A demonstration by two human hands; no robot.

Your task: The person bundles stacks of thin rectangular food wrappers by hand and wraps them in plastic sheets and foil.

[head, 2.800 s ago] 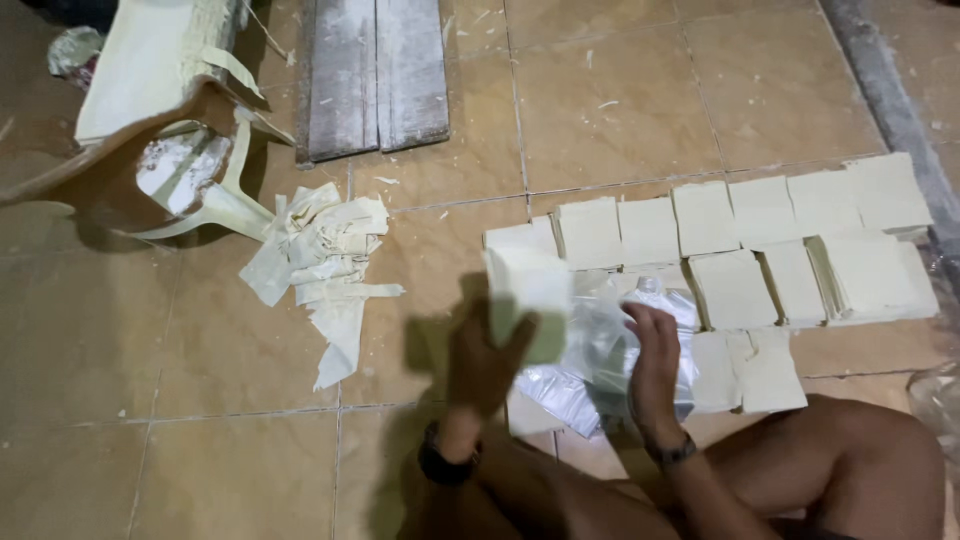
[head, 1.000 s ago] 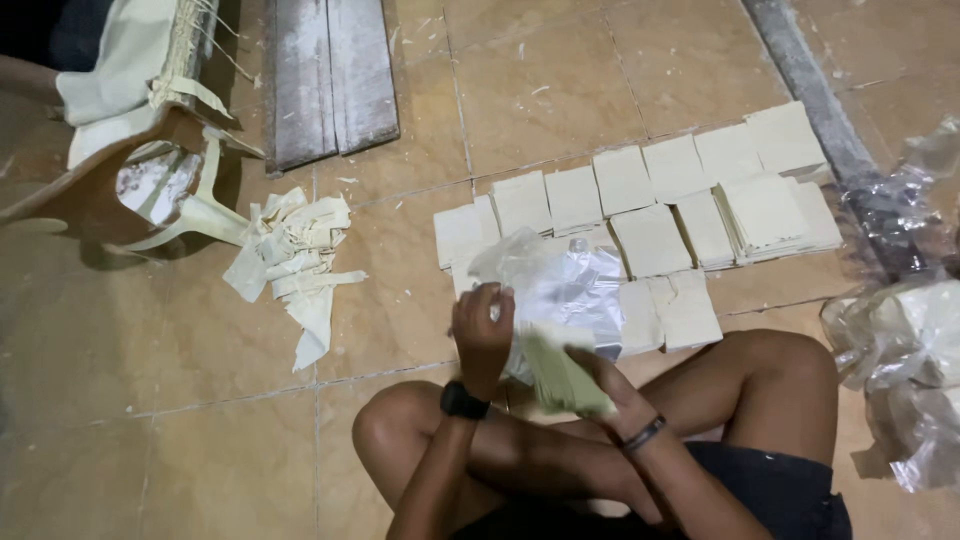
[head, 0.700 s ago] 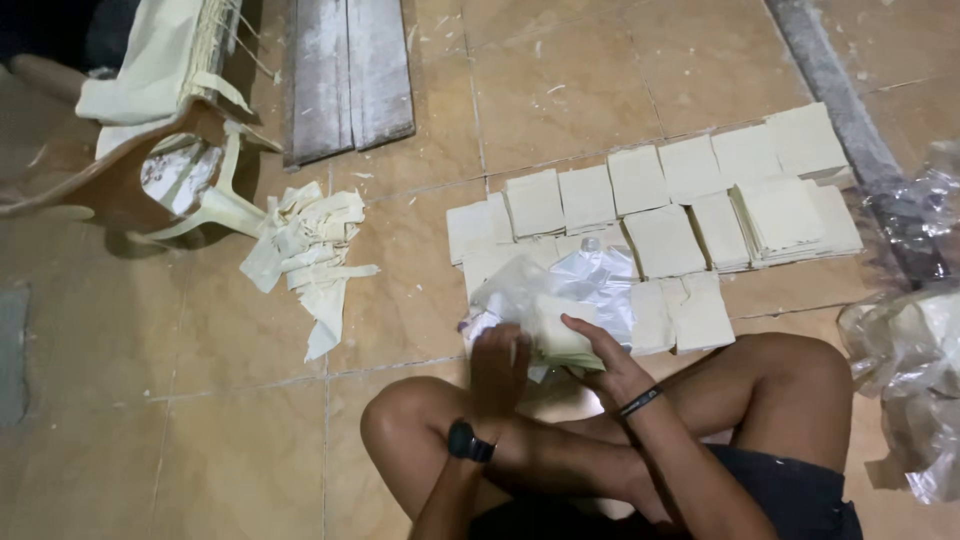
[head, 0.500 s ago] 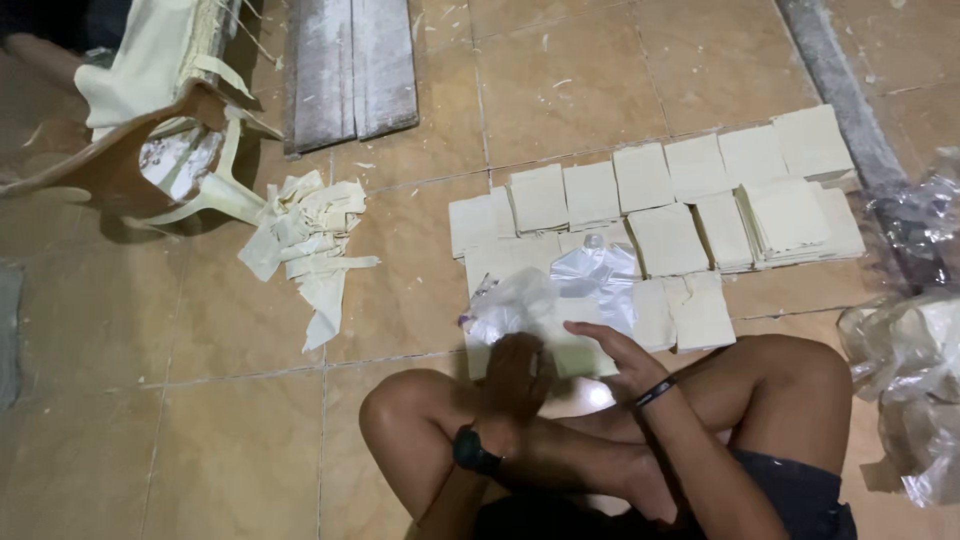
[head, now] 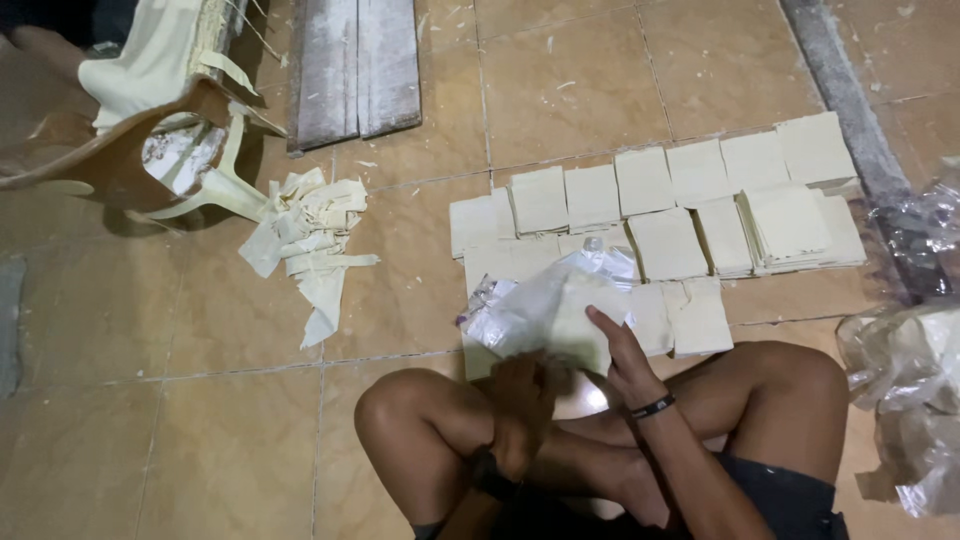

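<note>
Seated on the tiled floor (head: 200,440), the person's left hand (head: 525,385) and right hand (head: 620,345) both clasp a clear plastic bag (head: 530,310) with a cream paper stack (head: 585,325) partly inside; about a dozen unbagged stacks (head: 680,205) wait at one o'clock, bagged bundles (head: 915,390) at three

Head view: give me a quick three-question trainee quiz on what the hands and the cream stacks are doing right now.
1. True or false: both hands hold the clear plastic bag with a cream stack inside.
2. Which hand has its fingers spread on top of the bag? A) left hand B) right hand
3. Fill in: the pile of cream paper scraps lies on the floor tiles to the ____ of the rows of cream stacks in the picture.

Key: 1 true; 2 B; 3 left.
</note>
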